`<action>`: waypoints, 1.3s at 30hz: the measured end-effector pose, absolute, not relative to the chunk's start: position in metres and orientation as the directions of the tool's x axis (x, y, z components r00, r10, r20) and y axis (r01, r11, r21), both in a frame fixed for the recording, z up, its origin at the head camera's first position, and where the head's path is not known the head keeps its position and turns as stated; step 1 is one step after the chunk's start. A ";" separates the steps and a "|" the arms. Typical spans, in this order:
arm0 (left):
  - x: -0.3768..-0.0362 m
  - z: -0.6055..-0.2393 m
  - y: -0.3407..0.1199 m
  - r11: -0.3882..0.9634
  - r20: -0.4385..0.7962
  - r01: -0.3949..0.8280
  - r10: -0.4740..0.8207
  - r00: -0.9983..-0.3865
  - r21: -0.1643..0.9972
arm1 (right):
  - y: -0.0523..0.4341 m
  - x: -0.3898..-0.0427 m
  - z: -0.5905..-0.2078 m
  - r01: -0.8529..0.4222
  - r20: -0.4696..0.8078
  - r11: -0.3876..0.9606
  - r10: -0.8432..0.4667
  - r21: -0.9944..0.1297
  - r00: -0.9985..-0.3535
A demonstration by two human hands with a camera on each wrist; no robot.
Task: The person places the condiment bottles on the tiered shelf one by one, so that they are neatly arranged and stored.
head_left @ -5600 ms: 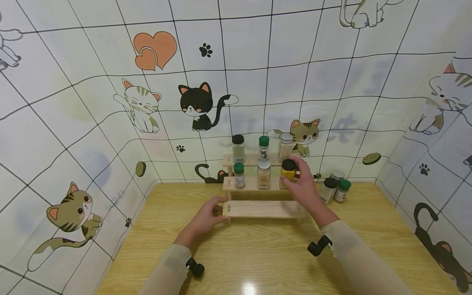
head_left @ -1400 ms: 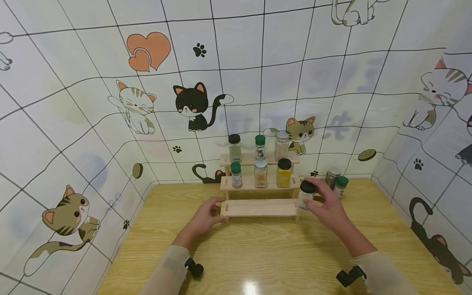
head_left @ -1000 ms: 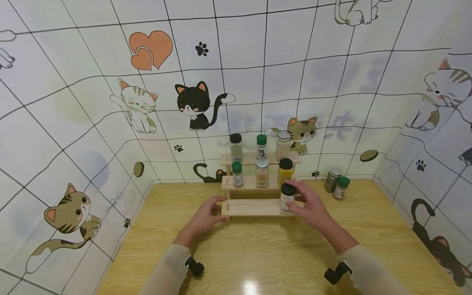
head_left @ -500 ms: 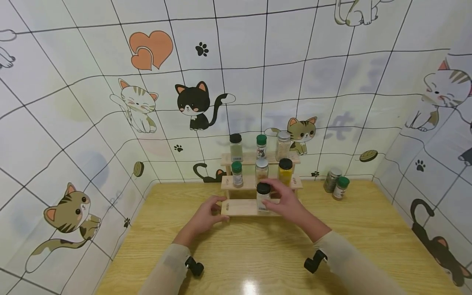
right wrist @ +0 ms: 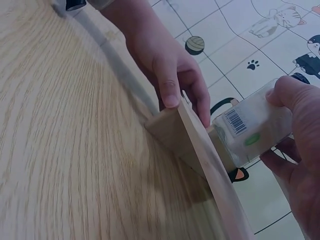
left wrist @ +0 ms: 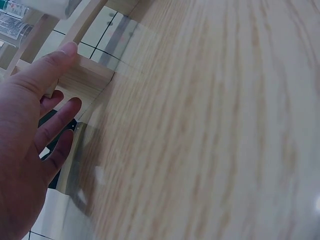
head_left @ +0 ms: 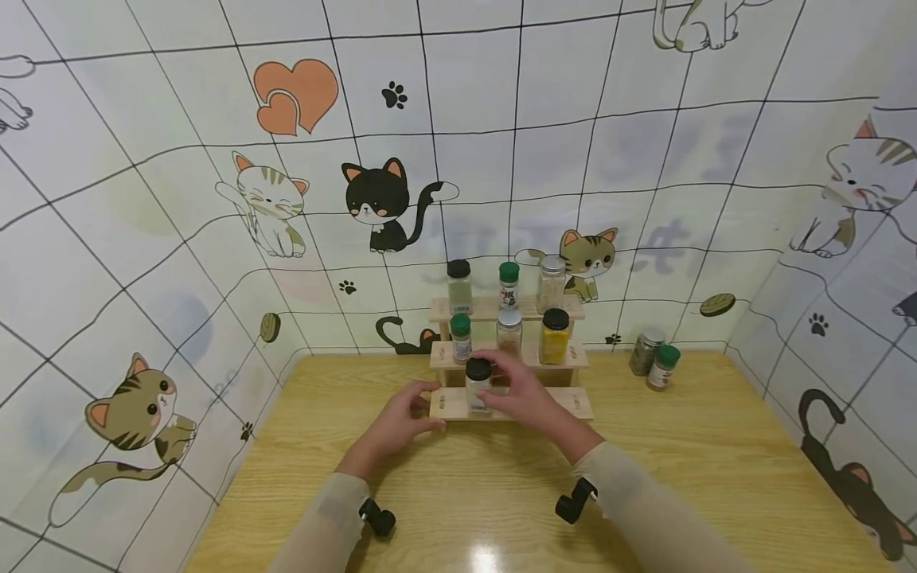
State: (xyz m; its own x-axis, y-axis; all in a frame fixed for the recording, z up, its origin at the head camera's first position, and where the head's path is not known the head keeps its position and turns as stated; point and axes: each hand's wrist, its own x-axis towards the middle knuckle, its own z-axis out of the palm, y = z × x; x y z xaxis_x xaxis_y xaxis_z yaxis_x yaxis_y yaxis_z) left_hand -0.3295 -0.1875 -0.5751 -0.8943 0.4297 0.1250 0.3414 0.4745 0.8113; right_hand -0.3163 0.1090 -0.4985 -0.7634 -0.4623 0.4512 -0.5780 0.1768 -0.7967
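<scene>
My right hand (head_left: 526, 400) grips a clear spice jar (head_left: 478, 395) with a black cap and pale contents, fingers near the cap and thumb on its side. It is upright over the left part of the bottom shelf of a three-tier wooden spice rack (head_left: 555, 402). In the right wrist view the jar (right wrist: 252, 125) shows a barcode label; whether its base touches the shelf I cannot tell. My left hand (head_left: 401, 422) holds the left end of the bottom shelf, and in the left wrist view the thumb of that hand (left wrist: 22, 140) lies on the board's edge.
On the middle tier stand a green-capped jar (head_left: 462, 341), a silver-capped jar (head_left: 509, 328) and a yellow jar (head_left: 555, 338). The top tier bears three more, including a black-capped one (head_left: 459, 288). A grey-lidded jar (head_left: 647, 352) and a green-capped jar (head_left: 662, 368) stand on the table (head_left: 680, 454) at right.
The yellow jar was released on the middle tier. My right hand has since brought the black-capped jar from the table's right side and moved it leftward along the bottom shelf. The left hand stays put.
</scene>
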 end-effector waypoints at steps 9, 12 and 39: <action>-0.329 -0.576 -0.188 0.475 0.117 0.334 0.430 -0.895 0.814 | 0.091 -0.320 -0.503 -0.548 0.407 0.177 -0.496 -0.817 -0.767; -0.328 -0.575 -0.187 0.468 0.122 0.340 0.436 -0.892 0.816 | 0.087 -0.320 -0.503 -0.546 0.401 0.183 -0.500 -0.818 -0.768; -0.331 -0.575 -0.187 0.452 0.150 0.365 0.444 -0.884 0.814 | 0.081 -0.317 -0.513 -0.541 0.388 0.212 -0.496 -0.814 -0.777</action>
State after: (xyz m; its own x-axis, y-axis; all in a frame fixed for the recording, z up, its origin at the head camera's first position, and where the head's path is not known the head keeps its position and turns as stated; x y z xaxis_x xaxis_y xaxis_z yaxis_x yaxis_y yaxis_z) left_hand -0.3309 -0.1872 -0.5753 -0.8835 0.4437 0.1500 0.3651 0.4519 0.8139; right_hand -0.3174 0.0813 -0.5133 -0.7770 -0.4958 0.3879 -0.5413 0.2116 -0.8137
